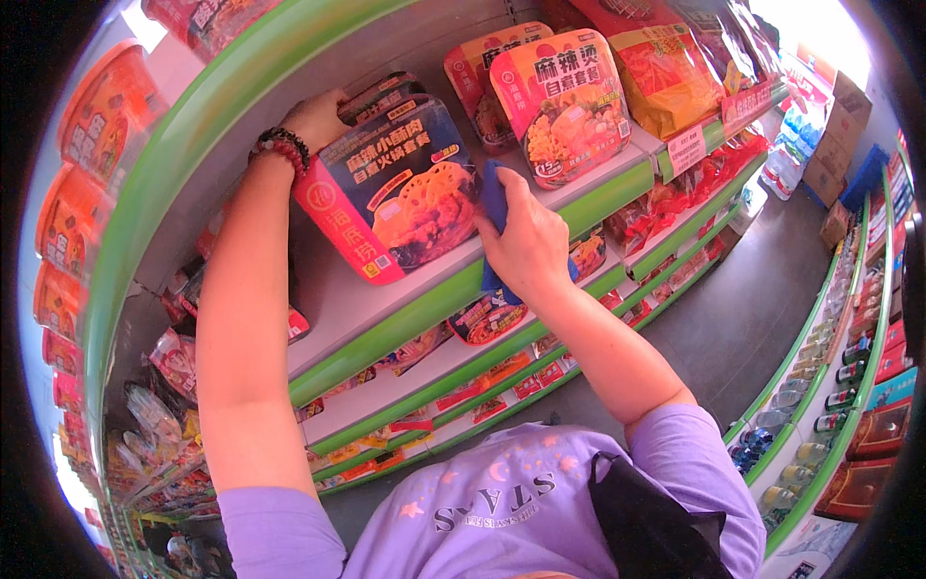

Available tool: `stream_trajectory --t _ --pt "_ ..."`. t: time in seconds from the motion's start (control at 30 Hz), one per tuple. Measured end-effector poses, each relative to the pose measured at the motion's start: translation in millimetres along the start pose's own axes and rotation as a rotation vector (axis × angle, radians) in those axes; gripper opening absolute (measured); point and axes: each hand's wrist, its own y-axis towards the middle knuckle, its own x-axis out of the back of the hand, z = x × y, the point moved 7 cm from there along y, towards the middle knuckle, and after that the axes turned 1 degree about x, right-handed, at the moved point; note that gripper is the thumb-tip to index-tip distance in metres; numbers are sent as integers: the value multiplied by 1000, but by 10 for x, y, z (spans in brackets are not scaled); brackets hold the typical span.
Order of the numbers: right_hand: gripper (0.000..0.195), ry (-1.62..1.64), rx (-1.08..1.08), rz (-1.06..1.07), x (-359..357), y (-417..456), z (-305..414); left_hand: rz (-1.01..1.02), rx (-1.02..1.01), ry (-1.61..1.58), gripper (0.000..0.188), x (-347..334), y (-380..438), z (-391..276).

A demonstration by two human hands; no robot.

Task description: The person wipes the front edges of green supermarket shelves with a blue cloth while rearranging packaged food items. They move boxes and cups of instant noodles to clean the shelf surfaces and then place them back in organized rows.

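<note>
A dark blue and red boxed self-heating hot pot meal (405, 195) stands tilted on the white shelf with a green front edge (391, 340). My left hand (318, 119), with beaded bracelets at the wrist, reaches behind its upper left corner, by another such package (383, 94); the fingertips are hidden. At the box's right side, my right hand (524, 231) holds a blue cloth (495, 199), with the thumb near the box's edge. To the right stand two orange and red meal packages (568, 108), one partly behind the other.
Yellow and red bags (669, 76) stand farther right. Lower shelves hold more packaged food (488, 318). Orange tubs (108, 108) line a shelf at the left. Across the aisle floor (752, 289), bottles (839, 398) stand on curved-looking shelves. A cardboard box (835, 137) is at the far end.
</note>
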Motion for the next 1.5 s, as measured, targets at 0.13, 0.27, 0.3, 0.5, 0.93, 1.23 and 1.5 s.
stream_trajectory --t 0.13,0.27,0.3,0.5,0.93,1.23,1.5 --pt "56 -1 -40 63 1 6 11 -1 -19 -9 54 4 19 110" --pt "57 27 -37 61 -17 -8 10 -53 -20 -15 53 -34 38 276" --pt "56 27 -40 57 -13 -4 9 -43 -27 -32 53 -22 10 244" --pt "50 43 -27 9 -24 -40 19 -176 71 -591 57 330 -535 -106" --pt "43 320 -32 -290 289 -39 -177 -17 -70 -385 49 106 -1088 -557" --pt "35 -67 162 -676 697 293 -735 94 -120 -385 63 205 -996 -590" --pt "31 77 357 -576 480 -70 -948 -181 -421 -117 70 460 -397 -1599"
